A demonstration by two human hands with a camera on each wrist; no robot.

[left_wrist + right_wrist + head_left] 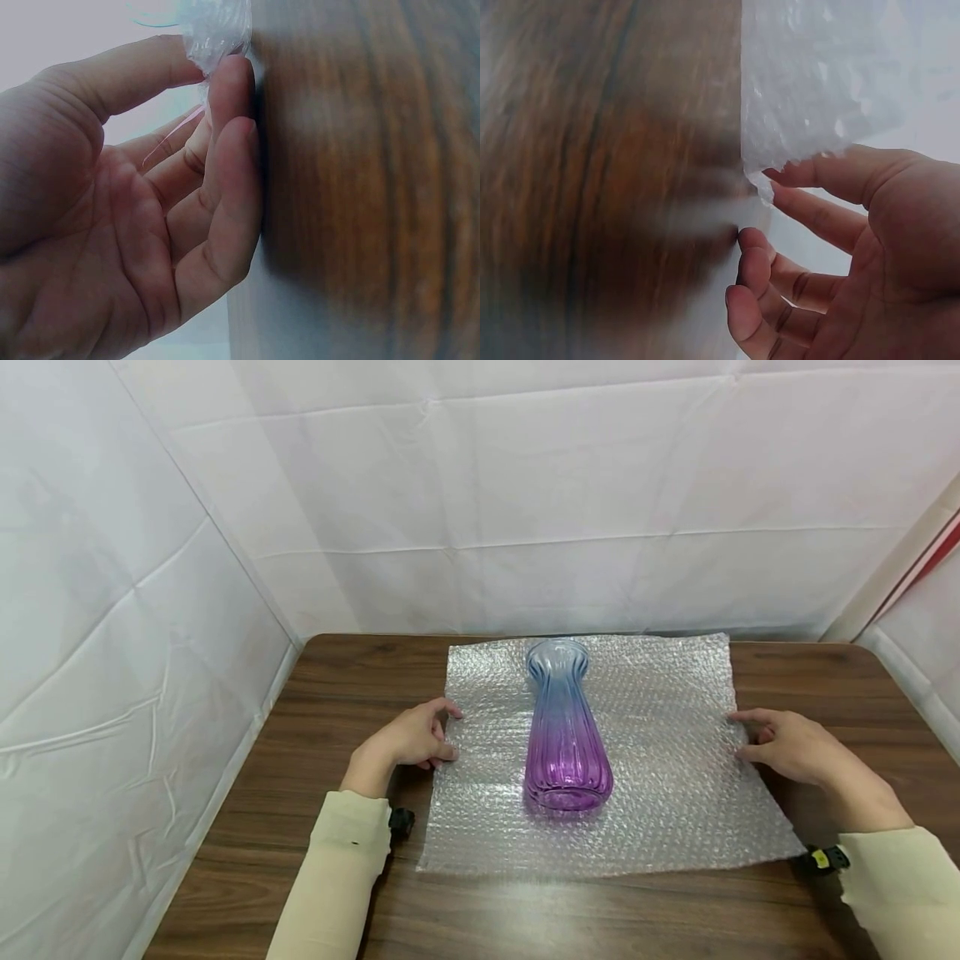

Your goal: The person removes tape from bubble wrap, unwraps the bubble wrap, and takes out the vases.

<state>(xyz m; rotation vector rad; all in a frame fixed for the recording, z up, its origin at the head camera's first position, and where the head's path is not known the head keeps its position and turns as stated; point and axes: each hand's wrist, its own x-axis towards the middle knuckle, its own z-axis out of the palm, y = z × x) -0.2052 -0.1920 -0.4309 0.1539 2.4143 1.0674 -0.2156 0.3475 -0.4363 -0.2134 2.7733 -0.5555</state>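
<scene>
A ribbed glass vase [562, 735], blue at its neck and purple toward its base, lies on its side on a sheet of bubble wrap [667, 793]. Its mouth points to the far edge of the table. At the sheet's left edge, my left hand [408, 735] touches the wrap, with the tips of its thumb and index finger apart. My right hand [802, 747] is at the opposite edge, where its extended index finger and thumb touch the plastic. In both wrist views the remaining fingers bend loosely close to the tabletop.
Under the sheet is a dark wood-grain table [480, 918] with rounded far corners. White cloth walls [525, 485] hang behind it and along the left side. A small black device is strapped at each wrist, beside the rolled, pale sleeves.
</scene>
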